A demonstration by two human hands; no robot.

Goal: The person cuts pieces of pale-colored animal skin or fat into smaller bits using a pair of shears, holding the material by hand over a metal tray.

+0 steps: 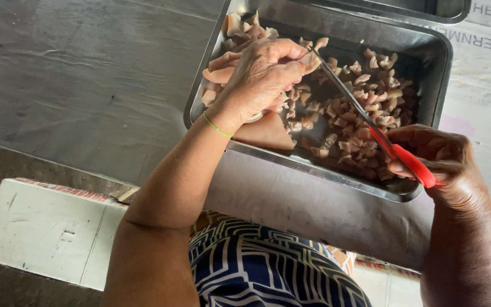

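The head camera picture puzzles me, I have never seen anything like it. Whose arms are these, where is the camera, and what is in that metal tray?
There is no machine here. The one picture comes from a camera worn on a person's head, looking down, so the two bare arms are that person's own.

On a grey table stands a shallow metal tray. It holds many small cut pieces of pale pinkish food, with larger uncut pieces on its left side.

The left hand, with a thin green band at the wrist, pinches one piece in its fingers over the tray. The right hand holds red-handled scissors, whose blades reach up to that piece. A second tray shows at the top edge.
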